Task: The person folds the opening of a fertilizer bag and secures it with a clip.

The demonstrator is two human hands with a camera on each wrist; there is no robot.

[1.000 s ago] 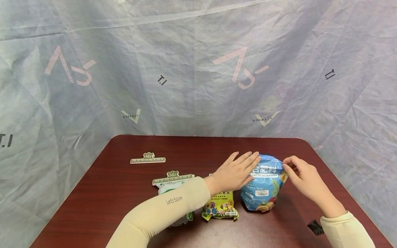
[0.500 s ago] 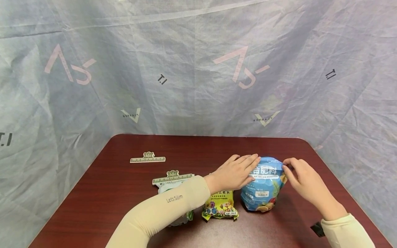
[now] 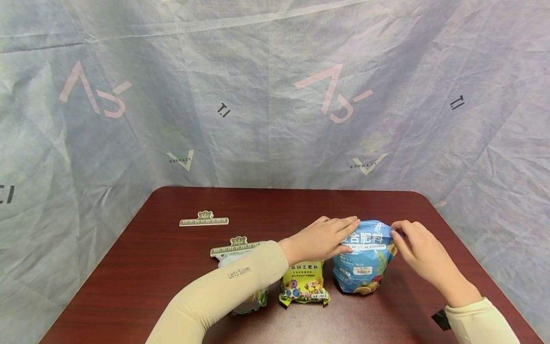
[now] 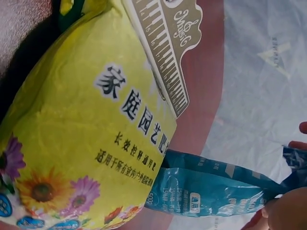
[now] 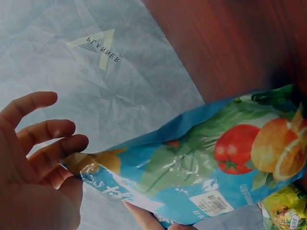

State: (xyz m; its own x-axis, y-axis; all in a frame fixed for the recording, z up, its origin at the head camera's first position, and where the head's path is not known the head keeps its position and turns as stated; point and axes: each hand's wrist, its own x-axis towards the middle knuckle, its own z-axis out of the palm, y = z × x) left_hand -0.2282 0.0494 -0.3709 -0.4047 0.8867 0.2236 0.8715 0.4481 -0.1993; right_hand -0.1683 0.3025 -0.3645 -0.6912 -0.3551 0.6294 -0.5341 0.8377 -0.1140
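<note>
A blue fertilizer bag (image 3: 361, 270), printed with fruit, stands on the table at the right. My left hand (image 3: 320, 241) holds its top left corner; in the left wrist view the crumpled corner lies between thumb (image 4: 289, 211) and fingers. At the top right corner my right hand (image 3: 423, 251) pinches the film between thumb and fingertips, while its other fingers (image 5: 38, 103) stand loosely bent in the right wrist view. Below my left forearm, a yellow fertilizer bag (image 3: 305, 286) carries a piano-key clip (image 4: 165, 62) along its top.
Partly behind my left sleeve stands a white and green bag (image 3: 251, 303) with another piano-key clip (image 3: 238, 247) on top. A loose piano-key clip (image 3: 204, 220) lies at the back left of the table (image 3: 129, 267). Grey cloth (image 3: 266, 119) hangs behind.
The blue bag's top edge has sunk a little and flattened. My left fingertips have come down with it, and my right hand has lowered slightly.
</note>
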